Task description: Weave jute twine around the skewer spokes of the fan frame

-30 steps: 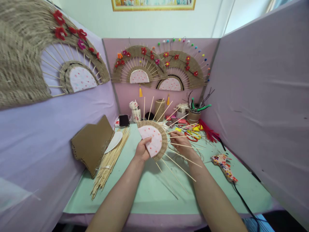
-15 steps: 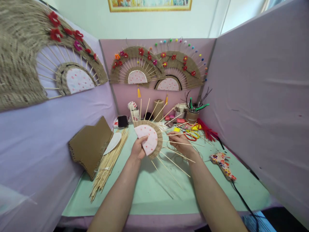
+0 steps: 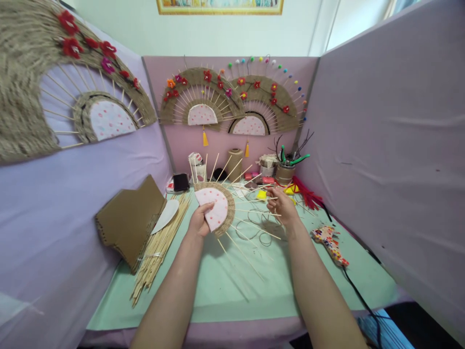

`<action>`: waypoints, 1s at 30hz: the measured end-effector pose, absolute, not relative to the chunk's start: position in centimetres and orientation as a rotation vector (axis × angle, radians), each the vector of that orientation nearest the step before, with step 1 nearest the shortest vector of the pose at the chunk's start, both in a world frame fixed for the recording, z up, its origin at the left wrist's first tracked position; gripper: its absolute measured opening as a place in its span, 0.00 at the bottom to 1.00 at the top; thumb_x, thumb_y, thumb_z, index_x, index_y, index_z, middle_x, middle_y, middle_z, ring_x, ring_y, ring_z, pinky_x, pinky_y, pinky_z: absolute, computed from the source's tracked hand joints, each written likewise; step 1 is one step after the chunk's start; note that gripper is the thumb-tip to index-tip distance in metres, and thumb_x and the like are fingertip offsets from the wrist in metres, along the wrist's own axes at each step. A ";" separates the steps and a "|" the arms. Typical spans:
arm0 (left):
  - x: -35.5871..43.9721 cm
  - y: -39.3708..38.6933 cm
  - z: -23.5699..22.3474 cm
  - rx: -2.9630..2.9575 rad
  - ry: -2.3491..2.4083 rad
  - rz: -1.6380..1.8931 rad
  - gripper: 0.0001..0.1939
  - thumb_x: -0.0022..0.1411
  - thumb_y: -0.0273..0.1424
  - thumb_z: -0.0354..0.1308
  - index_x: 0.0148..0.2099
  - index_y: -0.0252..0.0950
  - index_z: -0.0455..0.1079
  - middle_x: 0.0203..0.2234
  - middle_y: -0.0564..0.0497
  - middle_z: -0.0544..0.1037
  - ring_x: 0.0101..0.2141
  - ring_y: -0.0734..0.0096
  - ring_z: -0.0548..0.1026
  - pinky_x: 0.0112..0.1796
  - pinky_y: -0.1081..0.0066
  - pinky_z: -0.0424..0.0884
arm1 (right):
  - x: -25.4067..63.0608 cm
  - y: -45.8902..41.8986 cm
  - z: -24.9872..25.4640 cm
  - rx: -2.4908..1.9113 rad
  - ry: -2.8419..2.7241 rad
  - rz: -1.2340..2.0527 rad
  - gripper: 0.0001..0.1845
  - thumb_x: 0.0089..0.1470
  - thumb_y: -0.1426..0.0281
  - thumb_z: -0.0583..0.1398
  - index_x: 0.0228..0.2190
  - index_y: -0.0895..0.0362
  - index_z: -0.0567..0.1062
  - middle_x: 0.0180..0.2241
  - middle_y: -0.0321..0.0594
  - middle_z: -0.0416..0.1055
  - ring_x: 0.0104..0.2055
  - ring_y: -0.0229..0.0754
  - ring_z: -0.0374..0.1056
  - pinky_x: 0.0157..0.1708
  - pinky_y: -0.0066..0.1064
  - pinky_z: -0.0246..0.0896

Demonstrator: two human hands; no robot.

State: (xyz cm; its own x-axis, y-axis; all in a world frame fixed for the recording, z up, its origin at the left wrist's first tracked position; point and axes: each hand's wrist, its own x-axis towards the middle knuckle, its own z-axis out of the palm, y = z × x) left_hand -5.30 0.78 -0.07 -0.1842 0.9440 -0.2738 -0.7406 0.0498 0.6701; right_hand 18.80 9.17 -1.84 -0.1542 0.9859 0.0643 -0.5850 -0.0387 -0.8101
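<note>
My left hand [image 3: 200, 219] grips a half-round fan frame by its flat side, thumb on the pink dotted fabric [image 3: 219, 209]. A band of woven twine [image 3: 230, 213] rims the fabric, and thin bamboo sticks [image 3: 250, 229] spread out from it. To the right, my right hand [image 3: 282, 206] is closed with fingers pinched near the stick tips, apparently on the thin twine. The strand at its fingertips is hard to see. Loose loops of this twine [image 3: 267, 242] lie on the table beneath the sticks.
A bundle of bamboo sticks [image 3: 160, 257] and brown cardboard [image 3: 129, 223] lie at the left. On the right rests a patterned glue gun [image 3: 330, 245] with a black cord. Behind stand a twine spool [image 3: 235, 162] and a can with green-handled pliers [image 3: 285, 172]. Finished fans [image 3: 203, 92] hang on the partition.
My right hand has moved right, away from the woven band to the stick tips. The fan frame stays in my left hand. The whole view has shifted slightly.
</note>
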 end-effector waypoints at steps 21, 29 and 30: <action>-5.0 0.9 -0.2 0.298 0.891 1.506 0.24 0.50 0.17 0.55 0.51 0.25 0.67 0.28 0.42 0.81 0.32 0.57 0.80 0.42 0.59 0.75 | 18.5 10.4 -3.1 -0.695 -0.876 1.002 0.17 0.36 0.61 0.68 0.29 0.55 0.72 0.25 0.31 0.66 0.20 0.30 0.53 0.20 0.26 0.48; -5.1 0.9 -0.2 0.293 0.881 1.522 0.26 0.50 0.17 0.55 0.54 0.23 0.66 0.28 0.41 0.81 0.32 0.57 0.80 0.44 0.57 0.74 | 18.5 9.8 -2.3 -0.667 -0.892 1.057 0.17 0.35 0.61 0.68 0.27 0.54 0.69 0.24 0.31 0.64 0.20 0.30 0.52 0.20 0.26 0.48; -5.2 0.9 -0.2 0.294 0.878 1.515 0.26 0.50 0.17 0.55 0.54 0.24 0.66 0.28 0.41 0.81 0.32 0.56 0.80 0.44 0.56 0.74 | 18.5 9.8 -2.3 -0.659 -0.897 1.048 0.17 0.35 0.62 0.68 0.27 0.54 0.69 0.24 0.31 0.64 0.20 0.30 0.52 0.20 0.27 0.48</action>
State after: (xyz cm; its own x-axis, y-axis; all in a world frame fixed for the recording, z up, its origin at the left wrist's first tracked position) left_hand -5.17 0.90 -0.24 -0.1705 0.9339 -0.3143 -0.7372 0.0907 0.6696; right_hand 18.48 9.80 -2.29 0.2203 0.9270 0.3035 -0.4428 0.3723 -0.8157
